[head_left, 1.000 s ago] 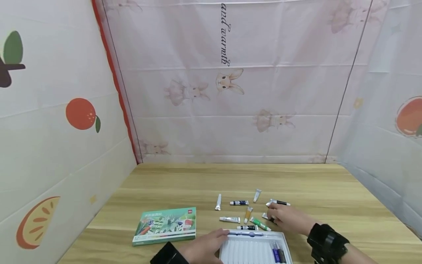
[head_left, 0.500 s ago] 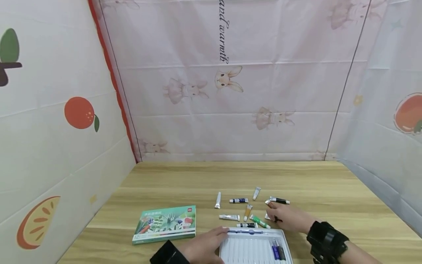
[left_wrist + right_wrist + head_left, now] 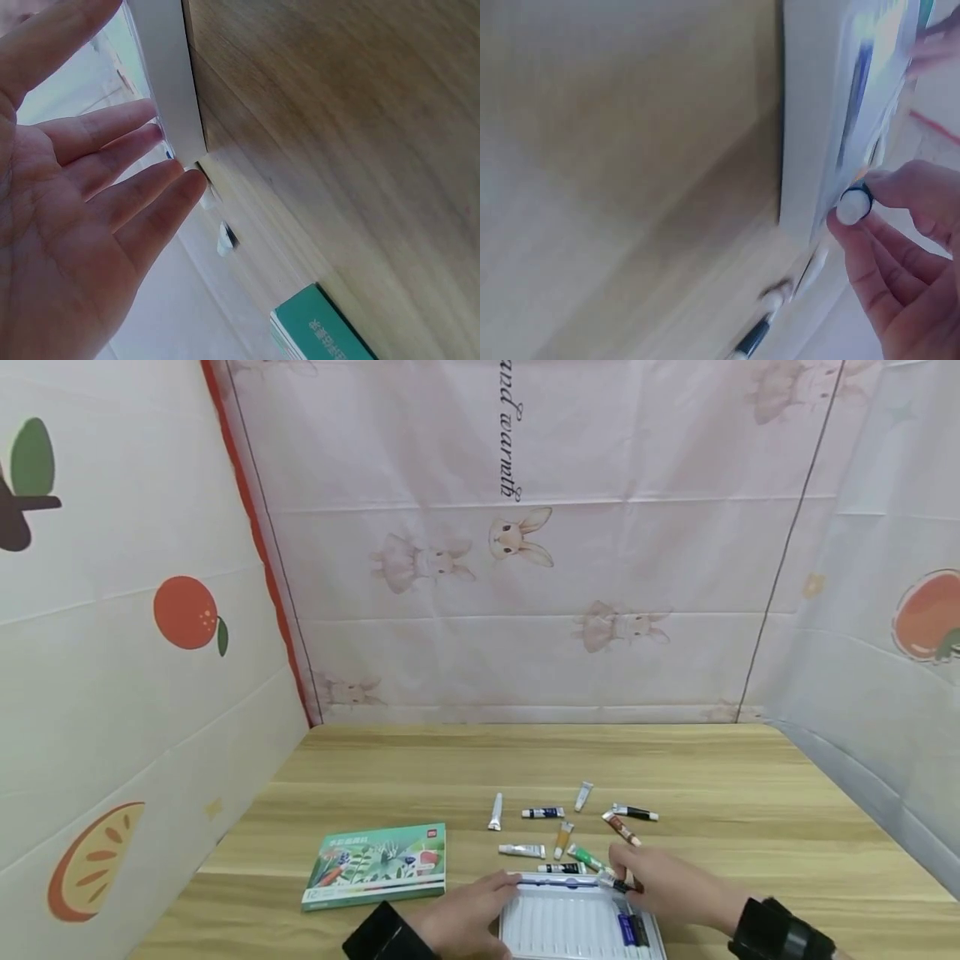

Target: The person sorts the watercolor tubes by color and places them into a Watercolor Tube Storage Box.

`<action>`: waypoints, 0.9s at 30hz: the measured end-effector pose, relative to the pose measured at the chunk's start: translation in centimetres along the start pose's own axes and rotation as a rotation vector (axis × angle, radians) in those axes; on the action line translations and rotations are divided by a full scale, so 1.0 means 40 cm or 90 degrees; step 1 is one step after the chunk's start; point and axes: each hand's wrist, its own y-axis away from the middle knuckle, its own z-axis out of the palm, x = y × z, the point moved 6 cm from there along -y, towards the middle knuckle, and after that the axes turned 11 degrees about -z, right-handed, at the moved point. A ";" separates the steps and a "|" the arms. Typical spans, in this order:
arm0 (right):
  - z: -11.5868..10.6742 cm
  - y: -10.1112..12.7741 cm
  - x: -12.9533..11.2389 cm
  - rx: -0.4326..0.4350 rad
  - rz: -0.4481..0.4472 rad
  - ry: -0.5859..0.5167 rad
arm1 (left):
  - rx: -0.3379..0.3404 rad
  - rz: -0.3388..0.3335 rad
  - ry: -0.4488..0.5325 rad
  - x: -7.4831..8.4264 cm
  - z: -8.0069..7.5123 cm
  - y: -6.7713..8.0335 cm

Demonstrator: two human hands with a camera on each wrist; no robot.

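My right hand (image 3: 663,881) pinches a dark-banded paint tube (image 3: 613,882) between thumb and fingers, over the far right corner of the white plastic tray (image 3: 555,918). In the right wrist view its round white cap (image 3: 853,206) faces the camera. With fingers extended, my left hand (image 3: 472,914) touches the tray's left side. Two paint tubes, one blue (image 3: 626,930) and one black (image 3: 640,930), lie side by side at the tray's right end. A thin blue paintbrush (image 3: 558,883) lies along its far groove. Just beyond the tray are a green-banded tube (image 3: 587,858) and a brown one (image 3: 621,828).
Several more paint tubes lie scattered behind the tray, among them an ochre one (image 3: 563,841), a blue-banded one (image 3: 543,813) and a black-banded one (image 3: 636,812). A green illustrated paint box (image 3: 375,867) lies left of the tray on the wooden table (image 3: 300,802).
My right hand has picked up the dark-banded tube from the table and brought it toward me over the tray's corner. The brown tube is now uncovered. My left hand stays at the tray.
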 end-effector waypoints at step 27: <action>0.046 -0.011 -0.074 -0.076 -0.113 -0.012 | 0.004 -0.003 -0.015 0.002 -0.002 -0.001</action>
